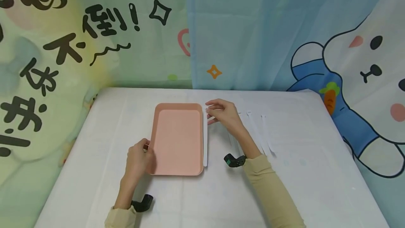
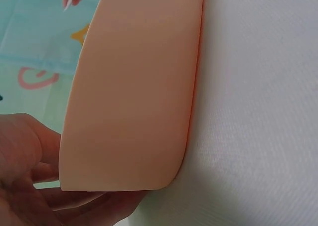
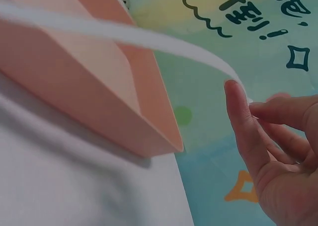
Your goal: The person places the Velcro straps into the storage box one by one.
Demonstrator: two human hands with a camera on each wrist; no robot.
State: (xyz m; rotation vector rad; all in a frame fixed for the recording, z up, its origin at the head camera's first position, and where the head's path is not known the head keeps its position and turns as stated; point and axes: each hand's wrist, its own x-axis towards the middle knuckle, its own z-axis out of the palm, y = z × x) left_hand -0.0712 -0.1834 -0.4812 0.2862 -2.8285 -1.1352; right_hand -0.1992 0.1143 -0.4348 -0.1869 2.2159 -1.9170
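A shallow pink tray (image 1: 178,140) with raised walls lies on the white table. At its left wall, my left hand (image 1: 137,159) holds the tray near the front corner; in the left wrist view the fingers (image 2: 99,206) pass behind that corner, partly hidden by the wall. Over the tray's right side, my right hand (image 1: 224,113) pinches one end of a thin white strip (image 1: 205,140) between thumb and finger. In the right wrist view the strip (image 3: 169,44) curves away across the tray's rim.
Several more thin white strips (image 1: 264,133) lie on the white table (image 1: 316,171) beneath and right of my right forearm. A printed curtain (image 1: 240,38) with a cartoon figure and lettering hangs behind the table. Black cameras are strapped to both wrists.
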